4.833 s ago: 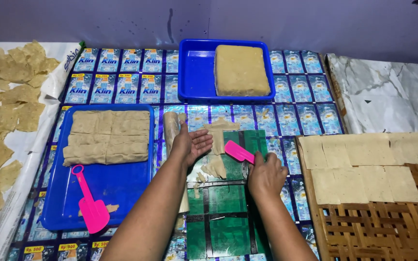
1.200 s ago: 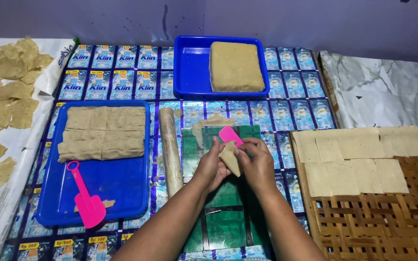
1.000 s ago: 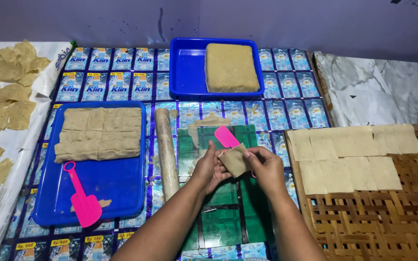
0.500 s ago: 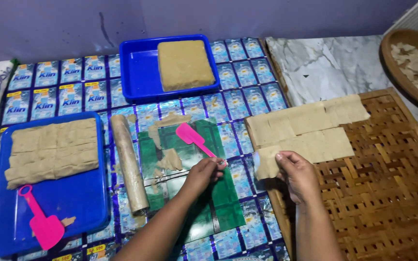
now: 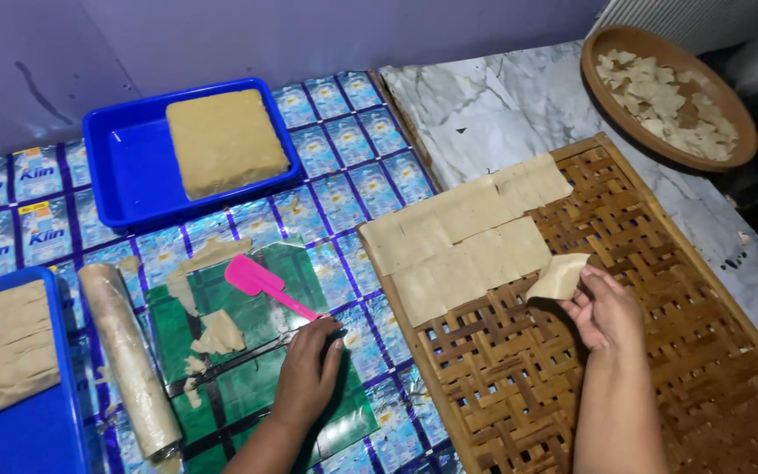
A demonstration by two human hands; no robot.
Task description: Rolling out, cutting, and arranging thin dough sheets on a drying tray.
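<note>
Nearest the camera, the left hand (image 5: 309, 373) lies flat and released, palm down, on a green sheet (image 5: 247, 369) spread over the patterned table covering, holding nothing; its fingertips touch the handle end of a pink scraper (image 5: 261, 283) that lies on the sheet. Scraps of dough (image 5: 219, 332) are stuck to the green sheet beside the scraper. Just left of the sheet lies a dough-coated rolling pin (image 5: 129, 360), and beyond that, at the left edge, a blue tray (image 5: 37, 434) holds flat dough strips. To the right, the right hand (image 5: 611, 312) is raised over a woven bamboo mat (image 5: 572, 386) and pinches a thin square dough sheet (image 5: 558, 276) by one corner between thumb and fingers, so the piece hangs tilted above the mat, just beside the end of the nearer row of squares. Those laid dough squares (image 5: 462, 233) sit in two rows edge to edge across the far-left part of the mat. Farther back, a second blue tray (image 5: 129, 171) holds a thick block of dough (image 5: 225, 140) against its right side. At the far right, on the marble counter (image 5: 502, 105), a round brown bowl (image 5: 739, 149) holds pale irregular pieces.
</note>
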